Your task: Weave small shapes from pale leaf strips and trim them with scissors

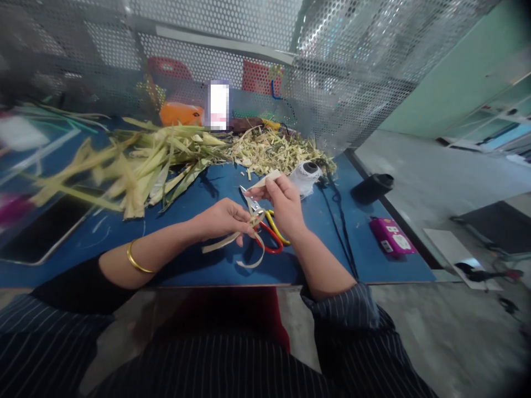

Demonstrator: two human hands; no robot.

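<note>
Some pale strips [220, 243] over blue table [369, 254] — perforated screen [332, 99].

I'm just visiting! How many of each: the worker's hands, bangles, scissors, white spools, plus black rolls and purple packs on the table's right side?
Hands: 2 (left hand, right hand)
Bangle: 1
Scissors: 1 pair
White spool: 1
Black roll: 1
Purple pack: 1
Total: 7
</note>
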